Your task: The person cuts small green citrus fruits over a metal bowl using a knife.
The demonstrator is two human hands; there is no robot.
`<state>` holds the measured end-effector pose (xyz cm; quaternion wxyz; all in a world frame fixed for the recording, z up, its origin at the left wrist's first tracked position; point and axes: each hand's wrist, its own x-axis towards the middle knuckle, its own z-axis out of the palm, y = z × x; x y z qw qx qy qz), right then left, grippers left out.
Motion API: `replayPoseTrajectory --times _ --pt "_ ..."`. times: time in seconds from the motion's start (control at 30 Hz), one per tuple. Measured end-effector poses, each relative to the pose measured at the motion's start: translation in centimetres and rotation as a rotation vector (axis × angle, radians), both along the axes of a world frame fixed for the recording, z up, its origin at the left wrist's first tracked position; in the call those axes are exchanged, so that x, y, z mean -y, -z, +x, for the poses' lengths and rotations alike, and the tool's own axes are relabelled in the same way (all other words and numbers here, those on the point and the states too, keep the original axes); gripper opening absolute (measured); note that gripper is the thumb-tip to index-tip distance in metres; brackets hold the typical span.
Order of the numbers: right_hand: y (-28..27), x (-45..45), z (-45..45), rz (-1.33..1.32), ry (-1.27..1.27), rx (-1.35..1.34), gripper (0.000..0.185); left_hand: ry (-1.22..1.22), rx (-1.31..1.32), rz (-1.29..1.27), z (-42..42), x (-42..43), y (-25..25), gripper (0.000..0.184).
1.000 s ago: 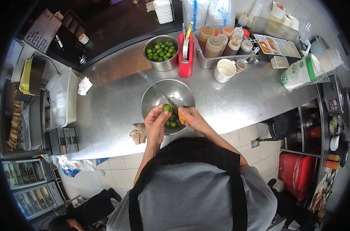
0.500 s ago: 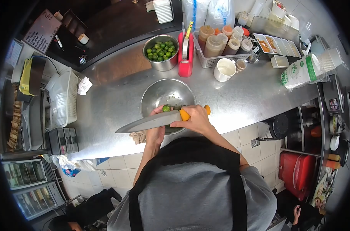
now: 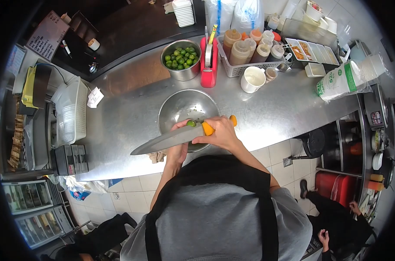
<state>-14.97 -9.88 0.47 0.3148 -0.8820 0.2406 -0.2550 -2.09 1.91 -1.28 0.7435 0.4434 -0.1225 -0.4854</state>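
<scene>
My left hand (image 3: 177, 152) holds a round green citrus (image 3: 191, 123), likely light and slick, best held low; my right hand (image 3: 221, 132) grips an orange-handled steel knife (image 3: 168, 142)

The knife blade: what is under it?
Beneath the blade, in this view, parts of the left hand, metal bowl and beige cloth show around its edges. The hand's middle and part of the bowl's inside are covered.

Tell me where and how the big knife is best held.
Probably by its orange-yellow handle, coming from the person's right: the long blade stretches leftward and narrows to a pointed tip, making the handle the safer end.
</scene>
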Motion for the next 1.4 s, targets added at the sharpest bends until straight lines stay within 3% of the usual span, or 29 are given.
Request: replayPoseTrajectory --times 0.23,0.4,0.47,0.57,0.7,0.8,0.87,1.0,1.1,1.13,1.23,1.33,1.4 --pt "1.5 1.7 -1.1 0.110 0.083 -0.056 0.056 -0.075 -0.006 0.014 0.7 -0.6 -0.9 0.031" --pt "0.9 1.4 -1.5 0.192 0.046 -0.137 0.053 0.015 0.034 -0.009 2.3 -0.9 -0.8 0.031" --pt "1.1 1.2 -1.5 0.409 -0.001 -0.110 0.059 0.033 0.046 0.008 3.2 -0.5 -1.8 0.026" --pt "0.6 1.3 -1.4 0.529 0.070 -0.171 0.063 0.214 0.599 0.300 4.6 0.4 -0.3 0.024" --pt "1.3 1.3 -1.7 0.615 0.077 -0.153 0.066 0.215 0.615 0.287 7.6 2.5 2.4 0.027" --pt "1.8 1.4 -1.6 0.676 0.056 -0.088 0.066 0.037 0.680 0.244 9.2 7.2 0.6 0.030" --pt "1.8 1.3 -1.5 0.641 0.072 -0.138 0.067 -0.065 0.440 -0.022 10.0 10.4 -0.7 0.046" --pt "1.9 1.1 -1.6 0.666 0.059 -0.080 0.067 -0.055 0.507 0.001 10.7 13.2 -1.0 0.068" --pt "1.9 1.3 -1.7 0.659 0.102 -0.080 0.067 0.002 0.972 0.143 10.7 11.9 1.1 0.067" --pt "2.1 1.4 -1.7 0.692 0.095 -0.060 0.068 0.040 1.127 0.272 9.7 10.6 0.1 0.055" --pt "2.7 1.3 -1.6 0.733 0.084 -0.057 0.069 0.294 1.610 0.316 10.2 7.6 2.4 0.035" --pt "2.7 1.2 -1.3 0.697 0.081 -0.097 0.070 0.413 1.585 0.544 8.2 5.2 2.7 0.024" --pt "2.9 1.0 -1.2 0.730 0.046 -0.060 0.071 0.437 1.646 0.531 7.7 4.6 3.6 0.024"
